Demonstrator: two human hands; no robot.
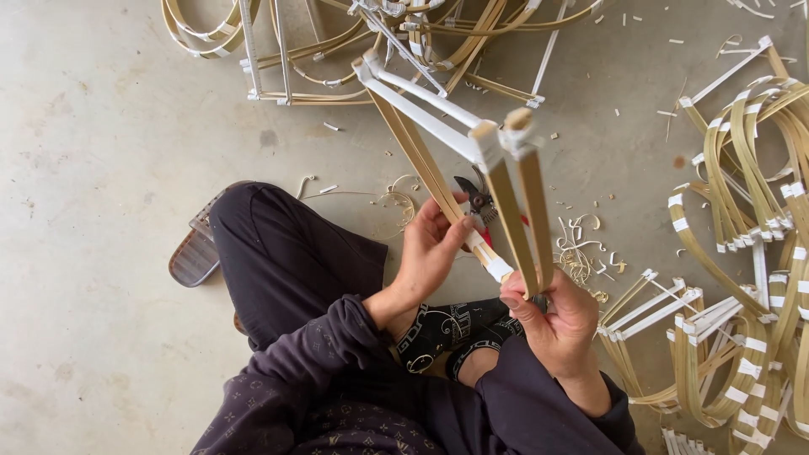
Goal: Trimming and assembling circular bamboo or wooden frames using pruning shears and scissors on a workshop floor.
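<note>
I hold a frame of tan bamboo slats (438,126) joined at the corners with white strapping, raised over my lap. My right hand (552,324) grips the bottom ends of two upright slats. My left hand (431,248) has its fingers closed around a slanting slat near a white-wrapped joint (493,263). A pair of pruning shears (479,202) with black blades and red handles lies on the floor just behind my left hand.
Finished bamboo frames are piled at the right (742,278) and along the top (337,42). Shavings and white scraps (581,244) litter the concrete floor. A brown sandal (194,248) sits beside my left knee.
</note>
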